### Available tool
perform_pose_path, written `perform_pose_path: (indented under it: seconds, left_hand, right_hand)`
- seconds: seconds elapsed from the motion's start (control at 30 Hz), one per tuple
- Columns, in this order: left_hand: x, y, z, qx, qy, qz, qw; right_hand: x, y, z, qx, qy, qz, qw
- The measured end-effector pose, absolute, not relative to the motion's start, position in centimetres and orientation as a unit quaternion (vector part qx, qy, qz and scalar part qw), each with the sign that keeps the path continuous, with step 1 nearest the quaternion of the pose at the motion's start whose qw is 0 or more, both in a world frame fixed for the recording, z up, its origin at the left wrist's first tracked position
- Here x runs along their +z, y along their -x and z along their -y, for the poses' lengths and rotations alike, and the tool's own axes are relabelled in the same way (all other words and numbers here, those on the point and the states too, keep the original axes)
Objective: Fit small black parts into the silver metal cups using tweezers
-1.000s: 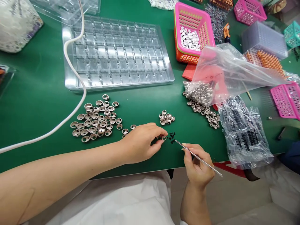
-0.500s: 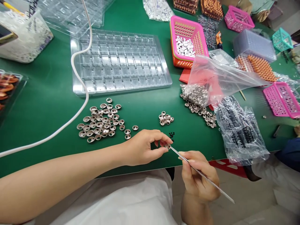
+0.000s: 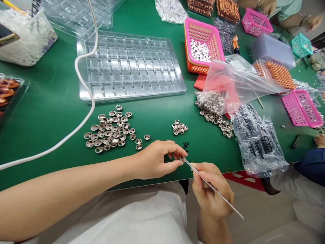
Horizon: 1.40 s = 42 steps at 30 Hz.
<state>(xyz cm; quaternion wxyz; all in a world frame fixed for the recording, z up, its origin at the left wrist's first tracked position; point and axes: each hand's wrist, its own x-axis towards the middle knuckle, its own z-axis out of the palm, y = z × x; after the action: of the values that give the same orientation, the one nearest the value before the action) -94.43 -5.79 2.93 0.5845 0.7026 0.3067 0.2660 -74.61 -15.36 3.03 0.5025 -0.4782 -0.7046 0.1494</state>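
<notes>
My left hand (image 3: 158, 159) is closed, pinching a small silvery metal cup (image 3: 182, 159) between thumb and fingertips near the table's front edge. My right hand (image 3: 213, 189) grips a pair of long, thin metal tweezers (image 3: 228, 202), slanted up to the left. Their tip reaches the cup; whether it grips anything there is too small to tell. Just beyond the fingertips lie tiny black pieces (image 3: 186, 145). A small heap of metal cups (image 3: 179, 127) sits farther back. Left of it spreads a larger group of metal cups (image 3: 109, 130), several with a dark spot inside.
Behind is a clear compartment tray (image 3: 132, 67), crossed at its left by a white cable (image 3: 78, 71). Stacked baskets (image 3: 204, 25) hold white pieces. To the right lie a plastic bag of metal cups (image 3: 213, 101) and bagged black parts (image 3: 259, 139). Another person's hands (image 3: 267, 6) appear at top right.
My right hand has shifted slightly left and the tweezers with it, while my left hand keeps its place with the cup. Another person's hands and arms have come into view at top right.
</notes>
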Motion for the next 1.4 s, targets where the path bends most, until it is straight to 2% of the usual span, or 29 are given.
perform_pose_path:
  seconds: [0.37, 0.67, 1.4]
  left_hand:
    - [3.0, 94.5, 5.7, 0.265, -0.697, -0.306, 0.592]
    - [3.1, 94.3, 5.8, 0.256, -0.667, -0.344, 0.609]
    - [3.0, 94.3, 6.0, 0.256, -0.651, -0.342, 0.627]
  right_hand:
    - [3.0, 74.9, 15.2, 0.135, 0.485, 0.696, 0.512]
    - [2.5, 75.1, 15.6, 0.152, 0.484, 0.661, 0.554]
    - [2.1, 75.7, 15.6, 0.175, 0.510, 0.641, 0.545]
